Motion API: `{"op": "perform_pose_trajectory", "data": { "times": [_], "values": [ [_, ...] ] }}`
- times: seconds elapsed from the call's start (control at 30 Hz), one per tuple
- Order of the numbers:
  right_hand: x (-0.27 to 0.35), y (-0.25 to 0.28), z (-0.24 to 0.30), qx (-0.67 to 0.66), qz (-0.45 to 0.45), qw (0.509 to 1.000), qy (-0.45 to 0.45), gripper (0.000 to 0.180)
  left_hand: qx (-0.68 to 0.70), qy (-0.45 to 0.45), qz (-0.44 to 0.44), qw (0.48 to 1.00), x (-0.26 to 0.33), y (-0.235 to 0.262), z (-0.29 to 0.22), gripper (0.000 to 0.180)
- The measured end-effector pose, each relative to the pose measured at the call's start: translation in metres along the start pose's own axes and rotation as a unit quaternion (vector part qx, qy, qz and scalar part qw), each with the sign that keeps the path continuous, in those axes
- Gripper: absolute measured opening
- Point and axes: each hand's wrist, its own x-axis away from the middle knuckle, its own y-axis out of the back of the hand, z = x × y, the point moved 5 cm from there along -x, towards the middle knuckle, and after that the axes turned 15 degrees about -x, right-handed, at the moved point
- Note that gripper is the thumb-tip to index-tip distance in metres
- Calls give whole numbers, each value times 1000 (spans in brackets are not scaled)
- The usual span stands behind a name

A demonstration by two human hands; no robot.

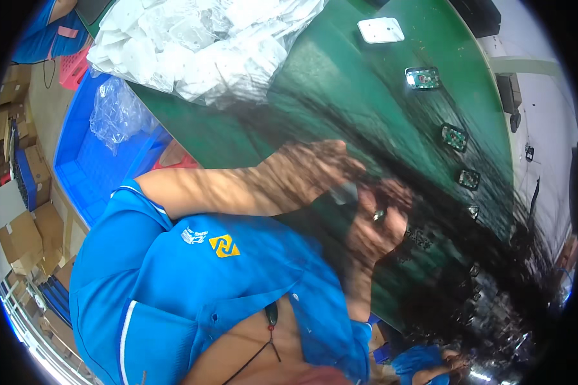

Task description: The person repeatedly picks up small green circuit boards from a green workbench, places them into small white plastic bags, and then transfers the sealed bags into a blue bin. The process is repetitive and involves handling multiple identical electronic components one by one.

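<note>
My left hand (324, 168) reaches in from the left, over the green table (321, 61), its fingers closed. At its fingertips shows a small pale flat piece (345, 193), which it seems to grip. My right hand (376, 234) is close against it on the right, fingers bent inward. A small shiny spot sits on the right hand, too blurred to name. Dark loose strands of hair cross the picture and hide the right fingertips and whatever they hold.
A clear bag of white plastic covers (205, 48) lies at the far left. One white cover (380, 30) lies farther right. Small circuit boards in dark housings (455, 137) form a row along the right. A blue crate (87, 160) holds clear plastic film (119, 115).
</note>
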Motion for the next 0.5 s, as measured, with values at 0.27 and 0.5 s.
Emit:
{"op": "perform_pose_trajectory", "data": {
  "times": [0.27,0.5],
  "values": [
    [7,0,-6,-32,-43,996,71,12,-63,-27,-15,998,-2,2,-5,34],
    [7,7,-32,-186,45,974,-123,9,-112,-80,-34,990,1,3,-11,43]
  ]
}}
